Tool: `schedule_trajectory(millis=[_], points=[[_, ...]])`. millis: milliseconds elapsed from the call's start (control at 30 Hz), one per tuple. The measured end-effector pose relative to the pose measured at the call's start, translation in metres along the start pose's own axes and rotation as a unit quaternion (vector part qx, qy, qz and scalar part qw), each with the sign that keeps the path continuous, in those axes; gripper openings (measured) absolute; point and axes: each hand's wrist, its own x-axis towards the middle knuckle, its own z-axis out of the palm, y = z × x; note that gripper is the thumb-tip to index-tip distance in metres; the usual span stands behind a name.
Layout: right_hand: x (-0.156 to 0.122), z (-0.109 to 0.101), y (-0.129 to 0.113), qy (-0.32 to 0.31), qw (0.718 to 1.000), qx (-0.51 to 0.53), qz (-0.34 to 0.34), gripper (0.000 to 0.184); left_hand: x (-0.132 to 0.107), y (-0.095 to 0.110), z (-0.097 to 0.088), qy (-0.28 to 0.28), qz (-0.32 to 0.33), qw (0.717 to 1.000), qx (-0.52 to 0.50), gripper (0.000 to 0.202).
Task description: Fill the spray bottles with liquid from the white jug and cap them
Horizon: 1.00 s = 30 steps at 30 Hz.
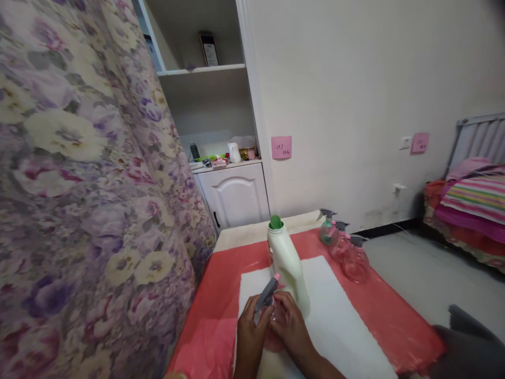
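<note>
Both my hands are closed round a small clear pink spray bottle at the near edge of the table. My left hand grips its grey spray head with a pink nozzle. My right hand wraps the bottle's body. Just behind them stands a tall white bottle with a green opening at the top. The hands work over a white towel spread on a red plastic sheet.
Three more small spray bottles stand in a row at the table's far right. A floral curtain hangs close on the left. A white cabinet with cluttered shelves is behind, a bed with striped bedding at right.
</note>
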Motion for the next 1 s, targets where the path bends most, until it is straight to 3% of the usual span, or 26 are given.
schedule_trajectory(millis=[233, 467, 667, 900, 1000], points=[[-0.008, -0.001, 0.014, 0.014, 0.999, 0.032, 0.011, 0.042, -0.003, -0.003, -0.001, -0.003, 0.011, 1.000, -0.016, 0.022], [-0.010, 0.000, 0.008, 0.032, 0.999, 0.022, 0.000, 0.030, -0.005, -0.009, 0.005, 0.028, 0.026, 0.999, 0.005, 0.021], [-0.012, 0.001, 0.011, 0.010, 0.999, 0.037, 0.003, 0.029, -0.003, -0.003, 0.009, 0.072, -0.008, 0.997, 0.005, 0.030], [-0.025, -0.004, 0.032, 0.047, 0.996, -0.070, 0.038, 0.057, -0.001, -0.005, 0.008, 0.056, -0.009, 0.998, 0.016, 0.025], [-0.027, -0.009, 0.032, 0.009, 0.997, -0.064, 0.051, 0.065, -0.002, -0.009, 0.006, 0.040, -0.010, 0.999, 0.024, 0.026]])
